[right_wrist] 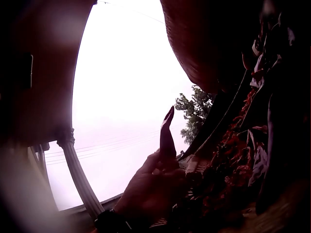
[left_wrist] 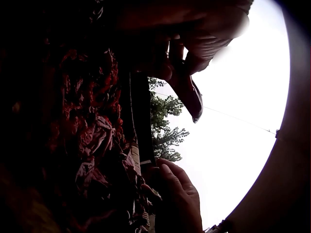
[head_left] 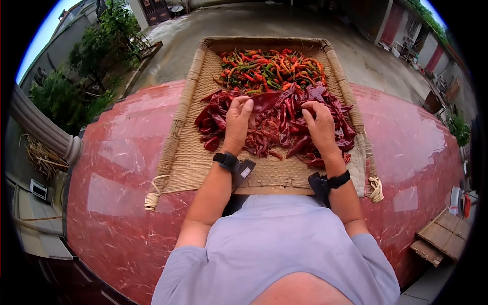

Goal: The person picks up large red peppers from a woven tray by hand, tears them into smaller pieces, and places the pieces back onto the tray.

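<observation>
Between thumb and fingers, my left hand (head_left: pixel 239 124) pinches a large dried red chili pepper (head_left: pixel 265 101). Its tapered end (left_wrist: pixel 193 104) sticks out past the fingers in the left wrist view. In the right wrist view that same pepper (right_wrist: pixel 167 141) points upward from the hand. My right hand (head_left: pixel 321 127) hovers over the right side of a pile of dark red dried chilies (head_left: pixel 300 117), its fingers bent and the thumb near the index finger. I cannot tell whether anything is between its fingertips. Some crinkled, smaller red pieces (head_left: pixel 262 140) lie between the hands.
A rectangular woven tray (head_left: pixel 178 170) with a raised rim carries both piles. Smaller red, orange and green chilies (head_left: pixel 274 68) fill its far end. Polished red stone floor (head_left: pixel 122 152) surrounds it. A column (head_left: pixel 48 124) stands at left, wooden boxes (head_left: pixel 442 234) at right.
</observation>
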`<state>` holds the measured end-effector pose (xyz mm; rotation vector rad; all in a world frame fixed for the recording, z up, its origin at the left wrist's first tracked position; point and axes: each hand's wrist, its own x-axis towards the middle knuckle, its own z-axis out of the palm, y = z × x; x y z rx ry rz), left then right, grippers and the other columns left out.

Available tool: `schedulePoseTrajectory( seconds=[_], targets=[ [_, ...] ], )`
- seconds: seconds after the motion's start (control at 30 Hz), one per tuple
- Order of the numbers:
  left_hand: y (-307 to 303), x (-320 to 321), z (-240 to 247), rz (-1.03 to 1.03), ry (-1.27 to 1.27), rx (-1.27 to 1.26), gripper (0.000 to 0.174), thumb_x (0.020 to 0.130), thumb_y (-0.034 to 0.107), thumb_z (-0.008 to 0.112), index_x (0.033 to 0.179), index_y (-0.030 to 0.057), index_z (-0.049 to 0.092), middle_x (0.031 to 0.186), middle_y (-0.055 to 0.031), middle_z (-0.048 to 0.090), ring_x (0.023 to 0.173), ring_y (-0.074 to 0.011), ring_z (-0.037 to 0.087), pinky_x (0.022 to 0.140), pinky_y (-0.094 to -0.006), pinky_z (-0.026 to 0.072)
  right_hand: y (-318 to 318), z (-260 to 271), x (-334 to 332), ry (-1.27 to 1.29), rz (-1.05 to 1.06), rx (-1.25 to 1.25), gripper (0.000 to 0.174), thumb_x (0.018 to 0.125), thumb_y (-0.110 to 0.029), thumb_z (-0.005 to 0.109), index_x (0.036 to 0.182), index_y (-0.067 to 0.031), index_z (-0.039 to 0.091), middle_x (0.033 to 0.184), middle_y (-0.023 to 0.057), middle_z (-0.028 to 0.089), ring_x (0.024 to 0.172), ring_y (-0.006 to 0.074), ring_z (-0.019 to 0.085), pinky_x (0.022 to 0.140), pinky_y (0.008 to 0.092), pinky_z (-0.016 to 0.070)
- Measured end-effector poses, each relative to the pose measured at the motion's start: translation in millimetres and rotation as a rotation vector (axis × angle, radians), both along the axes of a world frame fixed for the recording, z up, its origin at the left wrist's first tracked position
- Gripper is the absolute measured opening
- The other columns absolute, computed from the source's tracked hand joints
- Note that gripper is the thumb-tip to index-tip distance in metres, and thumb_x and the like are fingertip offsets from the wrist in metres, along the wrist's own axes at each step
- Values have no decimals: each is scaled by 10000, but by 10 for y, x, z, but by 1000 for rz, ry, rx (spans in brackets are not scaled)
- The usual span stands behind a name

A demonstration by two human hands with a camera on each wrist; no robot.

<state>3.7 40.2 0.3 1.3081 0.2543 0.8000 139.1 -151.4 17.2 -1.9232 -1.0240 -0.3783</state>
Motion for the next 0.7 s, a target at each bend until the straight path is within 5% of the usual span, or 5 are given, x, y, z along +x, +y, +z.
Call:
schedulePoseTrajectory(
  seconds=[0.17,0.27,0.47,0.6,0.7],
  targets=[
    [197,-29,-119,305,-175,-294,191,1066,271,452,1161,106,448,828,-64,612,579,-106,520,534,-291,465,-42,-145,12,-226,-68,-327,280,790,-215,763,1039,-122,676,969,52,644,960,277,567,857,425,434],
    [235,-62,-103,395,-165,-406,412,1070,266,437,1436,135,299,913,-94,639,575,-104,501,528,-297,457,-42,-198,21,-293,-7,-406,305,767,-249,786,1036,-139,693,967,35,631,999,263,546,887,420,405],
    [119,-95,55,408,-98,-217,694,1066,234,446,1588,206,-10,947,-106,658,547,-80,435,499,-287,421,-113,-226,53,-339,19,-427,218,783,-257,777,964,-144,730,935,35,612,986,244,523,869,403,390],
    [97,-36,-7,276,-38,-63,489,1012,130,520,1449,6,341,880,-62,638,559,-77,482,524,-235,450,-70,121,-121,-106,-37,-137,180,845,-204,733,1008,-131,713,854,37,567,855,201,539,767,362,428],
    [21,-25,40,-15,59,51,372,1001,213,583,1306,15,509,869,-42,629,588,-55,495,567,-211,441,-27,192,-155,380,126,71,175,947,-200,663,1067,-75,633,800,16,571,708,99,535,645,273,449]
  ],
)
